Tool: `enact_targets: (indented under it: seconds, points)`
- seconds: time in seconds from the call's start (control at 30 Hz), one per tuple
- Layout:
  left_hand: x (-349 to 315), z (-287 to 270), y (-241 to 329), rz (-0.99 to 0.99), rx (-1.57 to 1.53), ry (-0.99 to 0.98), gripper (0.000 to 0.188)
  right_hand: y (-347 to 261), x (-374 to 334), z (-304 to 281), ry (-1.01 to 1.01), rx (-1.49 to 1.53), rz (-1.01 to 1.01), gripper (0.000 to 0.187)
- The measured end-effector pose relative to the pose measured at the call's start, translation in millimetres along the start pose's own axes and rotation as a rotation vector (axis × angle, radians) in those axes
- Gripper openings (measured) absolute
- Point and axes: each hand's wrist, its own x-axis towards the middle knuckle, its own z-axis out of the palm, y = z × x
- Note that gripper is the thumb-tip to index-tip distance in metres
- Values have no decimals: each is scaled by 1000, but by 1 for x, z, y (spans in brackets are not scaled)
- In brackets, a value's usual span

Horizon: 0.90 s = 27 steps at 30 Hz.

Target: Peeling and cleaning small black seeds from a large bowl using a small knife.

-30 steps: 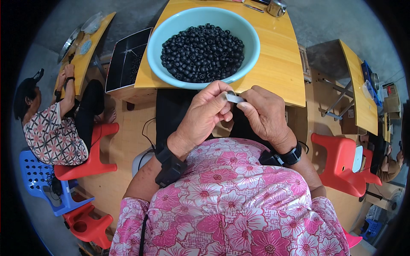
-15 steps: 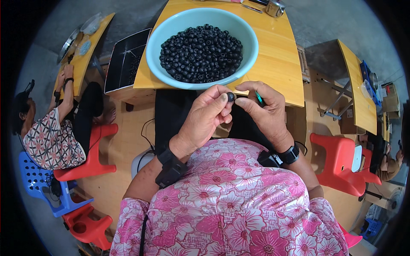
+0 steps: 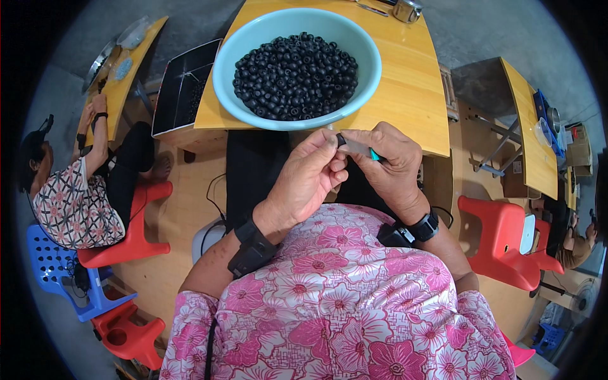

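Observation:
My left hand [image 3: 297, 180] pinches a small black rubber-like piece [image 3: 341, 140] between thumb and forefinger. Close against it, my right hand [image 3: 394, 168] grips a small knife [image 3: 375, 155] with a green end; its greyish blade reaches toward the black piece. Whether the blade touches the piece is too small to tell. Both hands are just in front of the table edge, over my lap. Beyond them, a light blue basin [image 3: 304, 21] holds a heap of similar round black pieces [image 3: 296, 79], many with a hole.
The basin stands on a yellow wooden table [image 3: 411, 82]. To its left is a dark open box [image 3: 180, 88] with more black pieces. A metal pot [image 3: 406, 11] sits at the far edge. At left, another person [image 3: 82, 196] works at a table; red stools [image 3: 500, 244] stand at right.
My right hand has turned and closed in on the black piece, bringing the knife's blade into sight beside it. The left hand keeps its pinch; the view has shifted slightly.

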Motion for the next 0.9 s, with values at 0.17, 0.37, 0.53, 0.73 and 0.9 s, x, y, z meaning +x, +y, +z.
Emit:
enact_targets:
  seconds: [0.17, 0.37, 0.53, 0.73, 0.9]
  points:
    - [1, -2, -1, 2, 4, -6, 13, -1, 1, -1, 18, -54, -62, 27]
    - [3, -3, -2, -8, 17, 16, 13, 1, 2, 0, 16, 18, -33, 23]
    - [3, -7, -1, 28, 56, -30, 13, -1, 1, -6, -21, 84, 76, 15]
    - [0, -6, 3, 87, 106, -22, 18, 0, 2, -11, -113, -30, -5, 19]
    - [-1, -16, 7, 92, 115, -156, 20, -1, 1, -10, -158, -88, -43, 21]
